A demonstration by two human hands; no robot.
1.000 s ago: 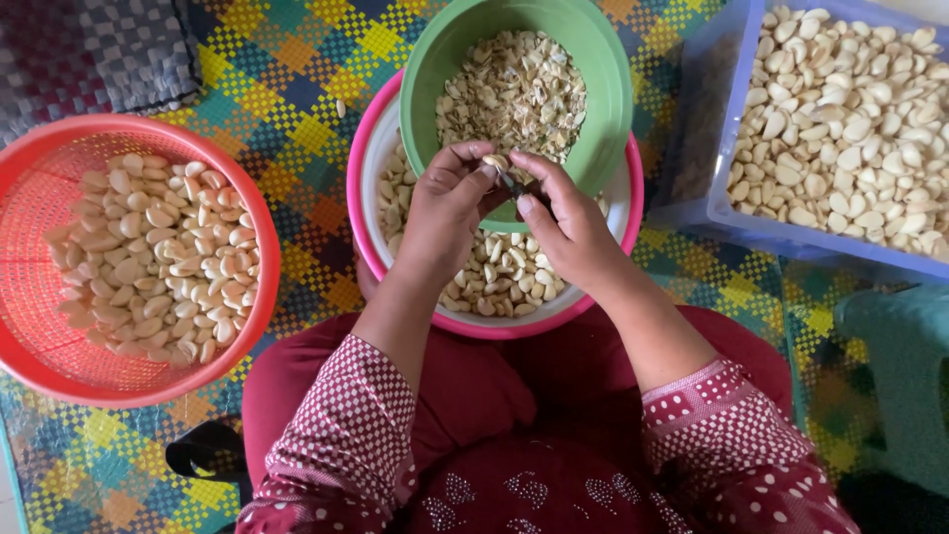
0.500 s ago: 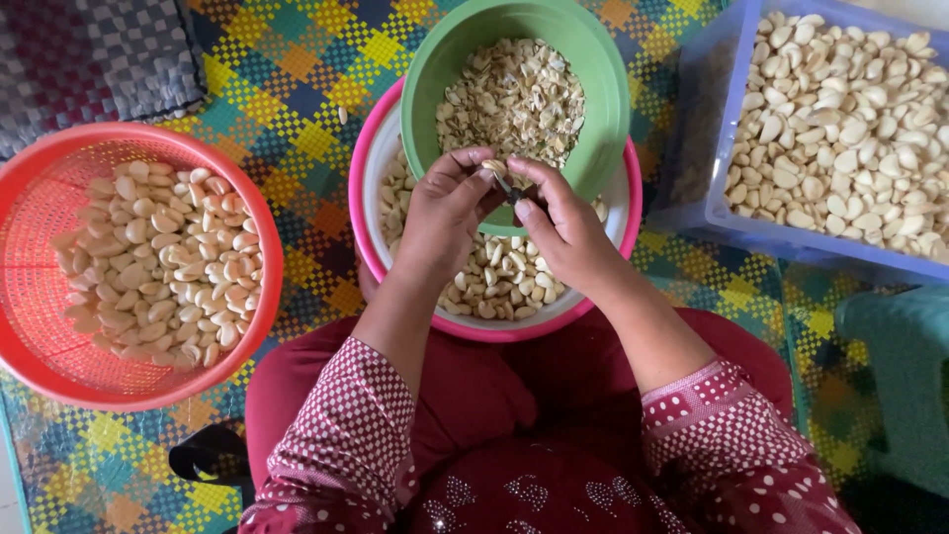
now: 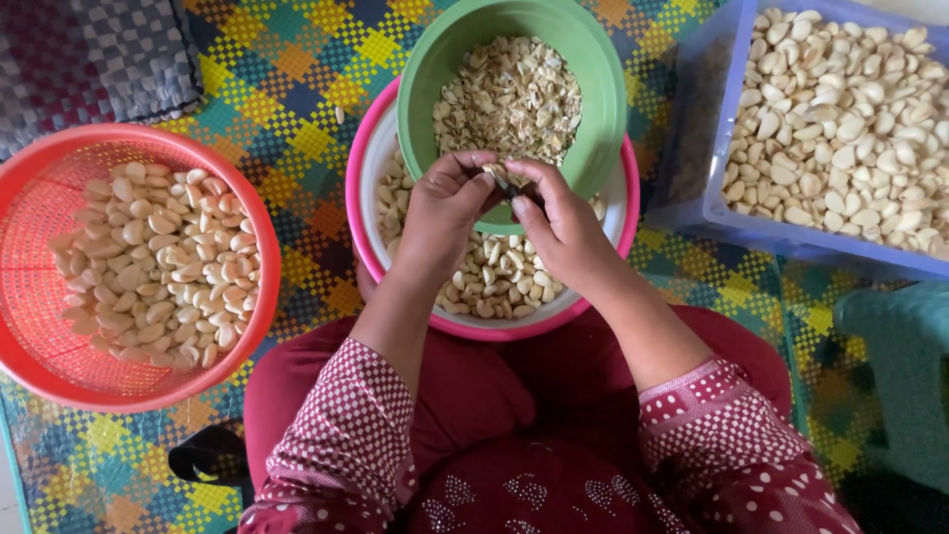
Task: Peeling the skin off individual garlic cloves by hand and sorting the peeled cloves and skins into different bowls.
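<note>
A floor covered by a woven mat [image 3: 297,129] in bright checks of yellow, green, blue and orange is seen from above, with the person seated at six o'clock in a dark red garment with patterned sleeves. At the middle of the view, a small garlic clove [image 3: 502,178] is pinched between the fingertips of both hands, and what looks like a small dark blade is held against it, though this is too small to be made out with certainty. The left hand [image 3: 447,213] is closed on the clove from nine o'clock and the right hand [image 3: 561,225] from three o'clock, so that both lie equally near; the clove's long axis cannot be told. The clove is held just over the near rim of a green bowl [image 3: 603,119], which is filled with pale skins and scraps and is set at twelve o'clock from the hands, resting inside a wider pink-rimmed white basin [image 3: 368,213] that holds cloves beneath the hands. Further out, a red mesh basket [image 3: 40,247] of peeled cloves is placed at nine o'clock, and a blue plastic tub [image 3: 712,208] of cloves at two o'clock.
</note>
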